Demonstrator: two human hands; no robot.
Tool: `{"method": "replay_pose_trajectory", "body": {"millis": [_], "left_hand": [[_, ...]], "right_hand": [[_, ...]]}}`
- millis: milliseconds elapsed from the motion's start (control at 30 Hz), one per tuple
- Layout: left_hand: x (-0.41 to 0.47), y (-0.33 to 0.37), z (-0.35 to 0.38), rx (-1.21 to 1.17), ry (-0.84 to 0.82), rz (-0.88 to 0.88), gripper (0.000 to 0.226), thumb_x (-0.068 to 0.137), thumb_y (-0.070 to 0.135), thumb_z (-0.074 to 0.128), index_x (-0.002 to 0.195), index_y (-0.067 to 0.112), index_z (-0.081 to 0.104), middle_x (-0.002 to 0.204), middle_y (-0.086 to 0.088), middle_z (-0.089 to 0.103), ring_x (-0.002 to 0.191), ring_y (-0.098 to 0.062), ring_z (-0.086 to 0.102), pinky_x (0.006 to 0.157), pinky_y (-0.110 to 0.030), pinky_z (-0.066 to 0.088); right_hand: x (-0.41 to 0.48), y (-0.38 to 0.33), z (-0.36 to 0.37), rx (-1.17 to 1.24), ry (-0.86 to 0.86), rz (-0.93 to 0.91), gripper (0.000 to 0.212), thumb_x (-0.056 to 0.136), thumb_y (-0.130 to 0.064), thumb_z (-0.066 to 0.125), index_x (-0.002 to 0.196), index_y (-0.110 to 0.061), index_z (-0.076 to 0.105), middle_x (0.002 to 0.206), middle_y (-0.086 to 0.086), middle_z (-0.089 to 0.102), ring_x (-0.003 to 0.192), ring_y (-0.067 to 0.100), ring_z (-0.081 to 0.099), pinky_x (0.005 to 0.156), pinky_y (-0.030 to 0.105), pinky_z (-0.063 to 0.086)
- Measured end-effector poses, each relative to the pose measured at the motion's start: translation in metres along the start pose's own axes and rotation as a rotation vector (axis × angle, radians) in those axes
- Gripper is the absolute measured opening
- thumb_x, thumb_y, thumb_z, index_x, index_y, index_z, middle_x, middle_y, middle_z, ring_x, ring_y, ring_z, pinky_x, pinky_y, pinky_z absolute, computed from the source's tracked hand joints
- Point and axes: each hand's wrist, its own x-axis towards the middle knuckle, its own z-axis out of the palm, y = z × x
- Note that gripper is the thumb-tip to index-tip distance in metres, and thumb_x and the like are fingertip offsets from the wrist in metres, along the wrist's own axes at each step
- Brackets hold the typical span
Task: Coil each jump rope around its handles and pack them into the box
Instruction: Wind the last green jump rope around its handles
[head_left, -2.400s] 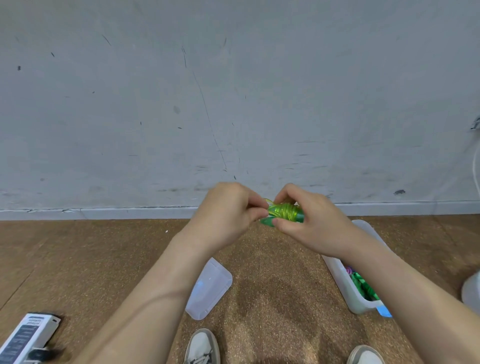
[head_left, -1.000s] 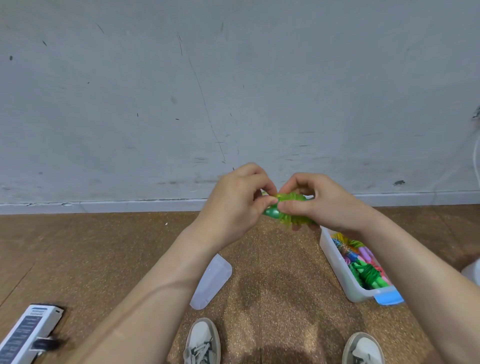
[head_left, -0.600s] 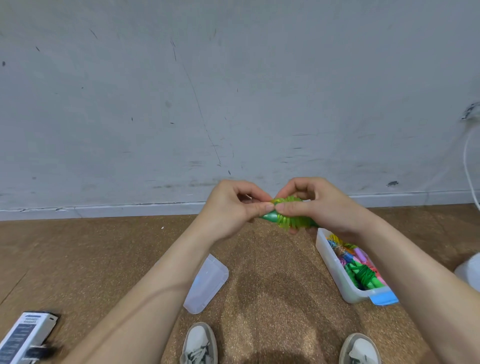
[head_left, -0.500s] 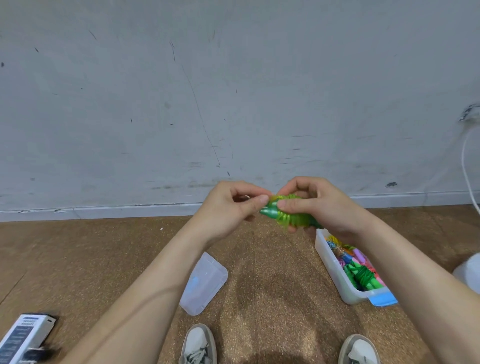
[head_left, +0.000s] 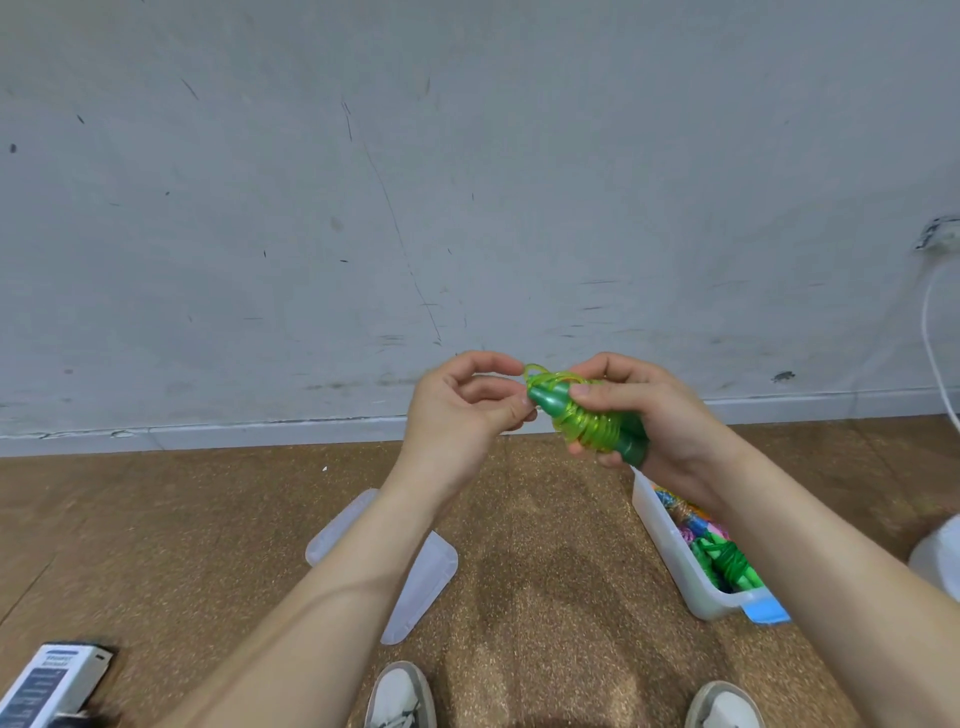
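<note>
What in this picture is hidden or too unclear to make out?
Head view only:
- Box: most of its contents lie behind the right forearm.
- Green jump rope: its loose end is lost between the left hand and the right hand.
- Printed carton, bottom left: cut by the edge, lettering blurred.
- White object, far right: cut by the edge, unidentifiable.

right hand (head_left: 657, 423) grips the coiled green jump rope (head_left: 589, 421); left hand (head_left: 460, 410) pinches its loop above the box (head_left: 680, 566).
</note>
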Motion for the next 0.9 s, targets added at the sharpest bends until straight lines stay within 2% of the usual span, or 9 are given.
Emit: {"method": "replay_pose_trajectory", "body": {"millis": [100, 233, 367, 500, 567, 633, 733, 800, 900], "left_hand": [[-0.001, -0.001, 0.011, -0.047, 0.041, -0.045, 0.032, 0.081, -0.019, 0.056, 0.09, 0.012, 0.056, 0.058, 0.001, 0.06, 0.057, -0.016, 0.058, 0.058, -0.023, 0.049], [0.002, -0.007, 0.015, -0.092, 0.039, -0.143, 0.035, 0.079, -0.022, 0.046, 0.083, 0.008, 0.063, 0.06, -0.002, 0.052, 0.058, -0.015, 0.048, 0.06, -0.025, 0.044], [0.002, -0.015, 0.017, 0.181, 0.13, 0.164, 0.036, 0.076, -0.01, 0.057, 0.063, 0.022, 0.063, 0.062, 0.002, 0.055, 0.064, -0.013, 0.049, 0.065, -0.029, 0.044], [-0.005, -0.021, 0.018, 0.591, 0.199, 0.51, 0.019, 0.071, -0.005, 0.057, 0.066, 0.014, 0.056, 0.066, 0.007, 0.049, 0.064, -0.006, 0.044, 0.058, -0.021, 0.036], [-0.005, -0.023, 0.019, 0.692, 0.19, 0.611, 0.019, 0.069, -0.006, 0.058, 0.069, 0.013, 0.056, 0.068, 0.01, 0.047, 0.063, -0.002, 0.04, 0.057, -0.014, 0.031], [-0.006, -0.023, 0.02, 0.811, 0.156, 0.661, 0.019, 0.066, -0.007, 0.058, 0.07, 0.012, 0.054, 0.068, 0.006, 0.049, 0.061, -0.008, 0.042, 0.055, -0.019, 0.031], [-0.009, -0.02, 0.021, 0.973, 0.103, 0.695, 0.017, 0.06, -0.001, 0.054, 0.07, 0.013, 0.052, 0.068, 0.0, 0.05, 0.061, -0.02, 0.046, 0.053, -0.025, 0.026], [-0.009, -0.015, 0.023, 1.112, 0.083, 0.664, 0.014, 0.063, 0.006, 0.051, 0.074, 0.014, 0.053, 0.072, -0.001, 0.052, 0.065, -0.024, 0.051, 0.056, -0.025, 0.025], [-0.01, -0.013, 0.028, 1.258, -0.006, 0.388, 0.014, 0.079, 0.016, 0.055, 0.093, 0.017, 0.053, 0.091, -0.001, 0.054, 0.086, -0.024, 0.053, 0.066, -0.031, 0.033]], "right_hand": [[0.0, 0.002, 0.002, 0.066, 0.015, -0.028, 0.026, 0.066, -0.011, 0.074, 0.088, -0.011, 0.061, 0.076, 0.013, 0.066, 0.055, 0.028, 0.061, 0.038, 0.02, 0.032], [0.001, 0.007, 0.008, 0.089, 0.039, -0.087, 0.027, 0.067, -0.015, 0.071, 0.092, -0.009, 0.062, 0.078, 0.015, 0.066, 0.054, 0.029, 0.061, 0.037, 0.02, 0.031], [0.001, 0.008, 0.013, 0.121, 0.071, -0.107, 0.033, 0.065, -0.01, 0.075, 0.095, -0.008, 0.061, 0.077, 0.016, 0.066, 0.052, 0.027, 0.06, 0.039, 0.02, 0.029], [0.001, 0.01, 0.019, 0.256, 0.132, -0.061, 0.025, 0.068, -0.017, 0.066, 0.09, -0.007, 0.06, 0.073, 0.015, 0.063, 0.05, 0.025, 0.056, 0.036, 0.021, 0.028], [0.0, 0.012, 0.022, 0.309, 0.154, -0.015, 0.026, 0.069, -0.02, 0.064, 0.091, -0.005, 0.061, 0.071, 0.014, 0.062, 0.05, 0.022, 0.054, 0.034, 0.02, 0.027], [0.0, 0.014, 0.023, 0.349, 0.199, 0.026, 0.024, 0.07, -0.02, 0.063, 0.088, -0.004, 0.064, 0.071, 0.014, 0.06, 0.048, 0.02, 0.052, 0.032, 0.018, 0.025], [0.0, 0.018, 0.024, 0.382, 0.302, 0.051, 0.011, 0.077, -0.016, 0.06, 0.079, -0.005, 0.062, 0.067, 0.017, 0.058, 0.042, 0.021, 0.049, 0.032, 0.015, 0.021], [0.001, 0.02, 0.025, 0.383, 0.335, 0.039, 0.01, 0.08, -0.014, 0.058, 0.074, -0.006, 0.061, 0.063, 0.016, 0.058, 0.04, 0.022, 0.048, 0.032, 0.015, 0.021], [0.006, 0.026, 0.027, 0.228, 0.409, -0.024, 0.012, 0.083, -0.014, 0.061, 0.08, -0.003, 0.062, 0.059, 0.013, 0.06, 0.042, 0.022, 0.05, 0.035, 0.017, 0.024]]}}
